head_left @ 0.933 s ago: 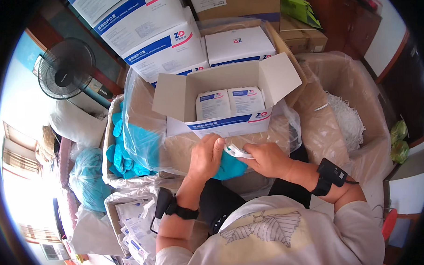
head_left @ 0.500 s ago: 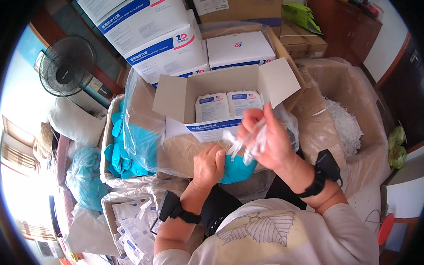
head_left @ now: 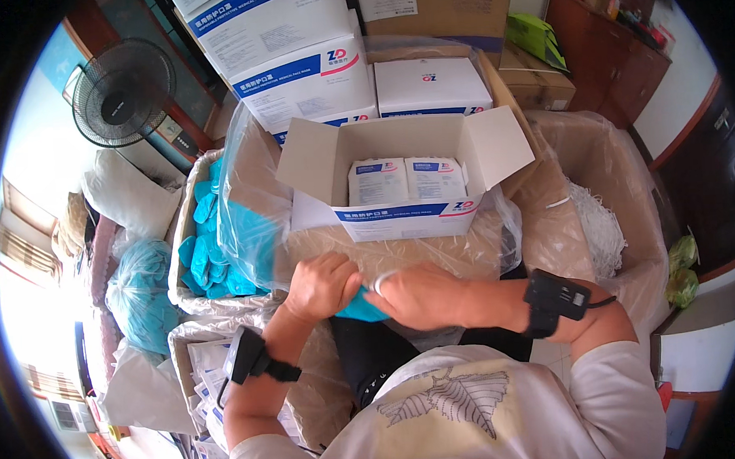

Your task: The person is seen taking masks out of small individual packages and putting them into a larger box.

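A teal face mask hangs between my two hands, above my lap. My left hand is closed on its left edge, knuckles up. Close beside it, my right hand is closed at the mask's right side, with a bit of white ear strap showing by the fingertips. Most of the mask is hidden behind the fingers. Just beyond my hands stands an open white carton, with white packets inside.
Left of the carton, a lined box holds teal masks; nearer, another holds white packets. White cords fill a carton at right. Stacked white cartons rise behind. A fan stands far left.
My right hand, raised with white straps trailing from its fingers, has come down and left to the mask beside my left hand. My left hand has shifted slightly left.
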The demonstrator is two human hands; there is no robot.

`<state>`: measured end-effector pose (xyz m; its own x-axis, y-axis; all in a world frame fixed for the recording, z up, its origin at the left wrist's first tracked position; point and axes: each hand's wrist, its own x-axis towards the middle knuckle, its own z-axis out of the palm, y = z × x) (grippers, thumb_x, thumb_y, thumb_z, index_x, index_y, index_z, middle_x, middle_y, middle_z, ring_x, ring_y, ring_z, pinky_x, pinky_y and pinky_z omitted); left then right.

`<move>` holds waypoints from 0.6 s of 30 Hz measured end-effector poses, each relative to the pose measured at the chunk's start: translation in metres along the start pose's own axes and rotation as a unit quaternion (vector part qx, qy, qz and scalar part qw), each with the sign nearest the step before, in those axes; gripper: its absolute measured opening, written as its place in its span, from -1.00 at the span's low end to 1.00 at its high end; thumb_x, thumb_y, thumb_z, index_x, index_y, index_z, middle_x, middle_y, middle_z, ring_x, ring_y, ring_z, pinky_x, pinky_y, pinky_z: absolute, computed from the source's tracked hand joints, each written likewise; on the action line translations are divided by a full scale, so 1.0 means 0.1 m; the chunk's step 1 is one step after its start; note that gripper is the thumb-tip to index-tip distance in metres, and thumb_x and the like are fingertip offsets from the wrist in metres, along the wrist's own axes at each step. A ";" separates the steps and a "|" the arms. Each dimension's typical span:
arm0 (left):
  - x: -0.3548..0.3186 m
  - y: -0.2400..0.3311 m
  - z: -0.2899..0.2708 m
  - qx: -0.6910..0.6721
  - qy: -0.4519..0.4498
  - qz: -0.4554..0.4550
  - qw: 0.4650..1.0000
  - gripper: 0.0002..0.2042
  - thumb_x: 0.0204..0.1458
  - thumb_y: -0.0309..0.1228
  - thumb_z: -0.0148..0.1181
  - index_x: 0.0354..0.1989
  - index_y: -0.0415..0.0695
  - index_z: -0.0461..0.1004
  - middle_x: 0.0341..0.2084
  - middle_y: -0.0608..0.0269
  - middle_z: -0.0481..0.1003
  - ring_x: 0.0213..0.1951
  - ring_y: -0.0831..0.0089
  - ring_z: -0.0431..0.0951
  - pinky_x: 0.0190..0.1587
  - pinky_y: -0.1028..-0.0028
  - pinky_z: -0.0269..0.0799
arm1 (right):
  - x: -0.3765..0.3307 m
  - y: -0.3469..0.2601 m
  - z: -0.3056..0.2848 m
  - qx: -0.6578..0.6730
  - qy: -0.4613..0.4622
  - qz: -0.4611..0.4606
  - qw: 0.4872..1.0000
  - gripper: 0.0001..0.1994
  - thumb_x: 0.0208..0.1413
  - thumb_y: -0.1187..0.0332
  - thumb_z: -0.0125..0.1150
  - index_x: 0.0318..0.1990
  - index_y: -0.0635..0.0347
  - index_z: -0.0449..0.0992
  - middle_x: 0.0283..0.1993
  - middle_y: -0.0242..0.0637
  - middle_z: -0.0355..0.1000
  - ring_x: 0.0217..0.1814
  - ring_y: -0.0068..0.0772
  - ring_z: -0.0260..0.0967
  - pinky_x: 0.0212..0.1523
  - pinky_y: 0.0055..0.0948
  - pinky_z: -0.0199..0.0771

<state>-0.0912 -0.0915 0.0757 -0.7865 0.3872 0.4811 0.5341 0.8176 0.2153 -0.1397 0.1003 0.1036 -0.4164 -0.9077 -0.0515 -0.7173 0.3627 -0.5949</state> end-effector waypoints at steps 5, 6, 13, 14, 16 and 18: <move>-0.02 0.30 -0.27 -0.062 -0.023 0.051 0.997 -0.81 -0.08 -0.30 0.07 -0.65 -0.09 0.32 -0.69 0.28 0.26 -0.64 0.33 0.34 -0.61 0.40 0.28 | -0.32 -0.18 -0.30 0.111 -0.141 0.012 0.984 -0.61 0.16 0.16 -0.19 -0.53 0.30 0.36 -0.58 0.05 0.34 -0.51 0.13 0.29 -0.45 -0.11 0.27; 0.01 0.37 -0.29 -0.073 -0.028 0.055 0.995 -0.81 -0.08 -0.30 0.08 -0.64 -0.09 0.33 -0.69 0.28 0.27 -0.64 0.33 0.34 -0.61 0.40 0.29 | -0.38 -0.18 -0.36 0.126 -0.168 0.015 0.978 -0.62 0.17 0.17 -0.19 -0.52 0.30 0.36 -0.58 0.05 0.33 -0.51 0.13 0.28 -0.46 -0.12 0.26; 0.18 0.48 -0.25 -0.140 -0.051 0.072 0.986 -0.78 -0.07 -0.29 0.06 -0.66 -0.11 0.31 -0.70 0.25 0.27 -0.64 0.29 0.34 -0.62 0.39 0.27 | -0.67 -0.09 -0.61 0.202 -0.215 0.053 0.954 -0.62 0.19 0.18 -0.21 -0.48 0.33 0.35 -0.58 0.05 0.34 -0.56 0.06 0.27 -0.47 -0.18 0.25; 0.21 0.49 -0.24 -0.141 -0.064 0.075 0.985 -0.80 -0.09 -0.30 0.09 -0.65 -0.11 0.33 -0.68 0.25 0.29 -0.63 0.30 0.35 -0.61 0.40 0.29 | -0.70 -0.05 -0.60 0.218 -0.217 0.059 0.950 -0.62 0.19 0.18 -0.21 -0.47 0.34 0.35 -0.59 0.05 0.33 -0.56 0.05 0.27 -0.48 -0.19 0.25; 0.24 0.50 -0.19 -0.155 -0.080 0.079 0.981 -0.81 -0.12 -0.31 0.12 -0.63 -0.12 0.34 -0.67 0.24 0.30 -0.61 0.30 0.37 -0.59 0.40 0.31 | -0.76 0.01 -0.60 0.243 -0.223 0.071 0.941 -0.62 0.19 0.17 -0.21 -0.46 0.34 0.34 -0.59 0.03 0.33 -0.58 0.03 0.26 -0.48 -0.20 0.24; 0.28 0.51 -0.09 -0.185 -0.087 0.082 0.975 -0.82 -0.13 -0.32 0.13 -0.62 -0.13 0.34 -0.67 0.23 0.30 -0.60 0.28 0.38 -0.57 0.40 0.32 | -0.81 0.07 -0.62 0.258 -0.229 0.087 0.935 -0.61 0.19 0.17 -0.21 -0.46 0.34 0.33 -0.60 0.02 0.33 -0.58 0.01 0.25 -0.48 -0.20 0.24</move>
<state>-0.0830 -0.0435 0.1076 -0.7041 0.5932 0.3904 0.7077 0.5406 0.4548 -0.1455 0.1899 0.1528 -0.1334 -0.8827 -0.4506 -0.2467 0.4699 -0.8475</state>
